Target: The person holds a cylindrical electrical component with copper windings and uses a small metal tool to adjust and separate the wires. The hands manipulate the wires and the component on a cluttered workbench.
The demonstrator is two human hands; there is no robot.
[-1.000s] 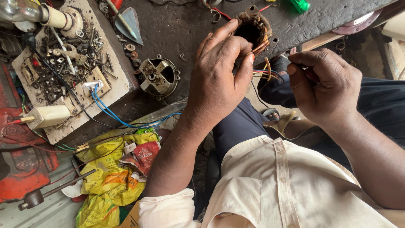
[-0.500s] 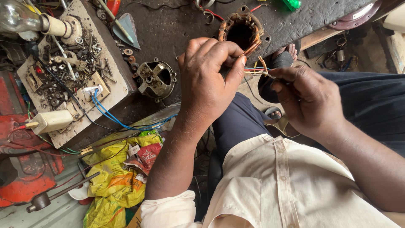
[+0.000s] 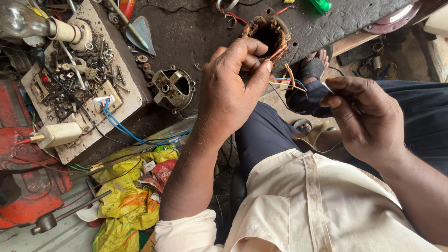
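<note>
Motor stator [image 3: 268,36] with copper windings sits on the dark table [image 3: 196,32], at its near edge, bore facing up. Left hand [image 3: 231,91] is just in front of the stator, fingers [image 3: 261,74] pinched closed on a copper-coloured lead [image 3: 278,53] coming off the stator's near side. Coloured wire ends [image 3: 287,83], red, blue and yellow, hang from the stator just right of that hand. Right hand [image 3: 366,119] is right of the stator and lower, off the table, apart from the left hand; thumb and forefinger are closed on a thin, light-coloured sliver [image 3: 328,87], too small to identify.

Left of the stator on the table: a round metal motor end housing [image 3: 173,88], then a grimy board [image 3: 88,81] littered with screws and nuts, with blue wires [image 3: 119,126] running off it. A clear glass bulb [image 3: 23,21] in a holder lies at the board's far left corner, and a white plug [image 3: 58,134] at its near edge. A trowel-shaped blade [image 3: 140,30] lies between board and stator. Below the board, off the table, are yellow plastic bags [image 3: 123,200] and a red machine part [image 3: 28,182]. Under the stator, the person's sandalled foot [image 3: 312,65] shows on the floor. A green plastic item [image 3: 321,4] lies on the table right of the stator, at the frame's top edge.
</note>
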